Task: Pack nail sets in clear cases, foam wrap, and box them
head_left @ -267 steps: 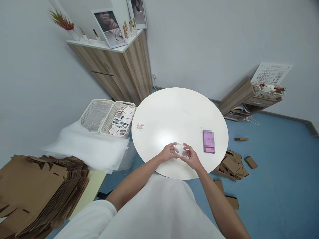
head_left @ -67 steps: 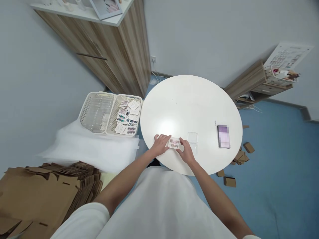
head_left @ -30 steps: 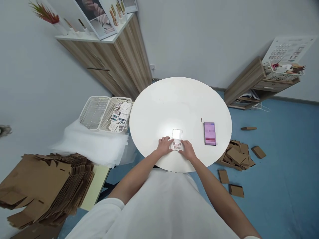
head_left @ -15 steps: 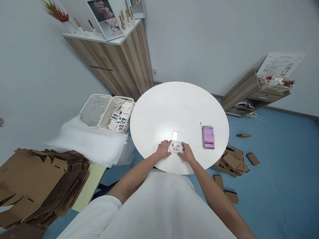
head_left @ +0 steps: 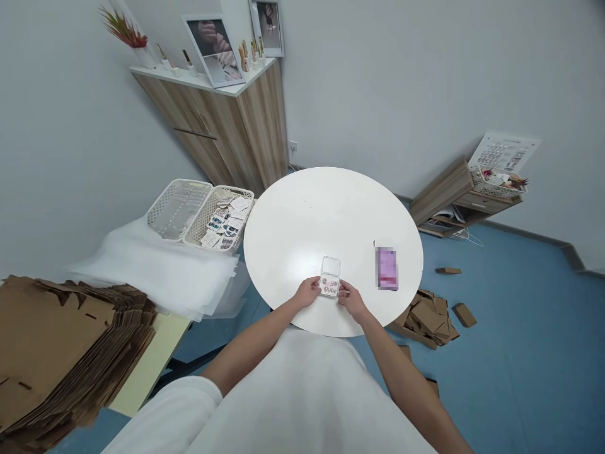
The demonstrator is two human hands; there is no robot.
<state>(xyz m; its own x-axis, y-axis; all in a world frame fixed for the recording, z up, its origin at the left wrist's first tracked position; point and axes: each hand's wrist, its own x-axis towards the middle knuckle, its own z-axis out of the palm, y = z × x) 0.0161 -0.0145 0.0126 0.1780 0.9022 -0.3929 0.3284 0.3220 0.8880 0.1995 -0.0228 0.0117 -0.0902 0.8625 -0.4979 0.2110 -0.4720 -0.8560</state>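
Observation:
A small clear plastic case (head_left: 329, 287) is at the near side of the white round table (head_left: 283, 221), its hinged lid (head_left: 331, 265) standing up and away from me. Several small pinkish, shiny pieces sit in rows inside; they are too small to make out well. My left hand (head_left: 308, 292) grips the case's left edge, fingers closed on it. On the opposite edge my right hand (head_left: 350, 300) pinches it between thumb and fingers. Whether the case touches the tabletop I cannot tell. A purple phone-shaped item (head_left: 387, 268), blurred out, lies to the right.
Left of the table are a white open basket (head_left: 193, 234) of cards, translucent sheets (head_left: 155, 277) and stacked flat cardboard (head_left: 61, 353). Small brown boxes (head_left: 428, 315) lie on the floor to the right. A wooden cabinet (head_left: 259, 120) and a low shelf (head_left: 444, 192) stand behind.
My head view has shifted a little. Both hands have changed from resting around the case to fingertips gripping its sides, and the case's lid stays open.

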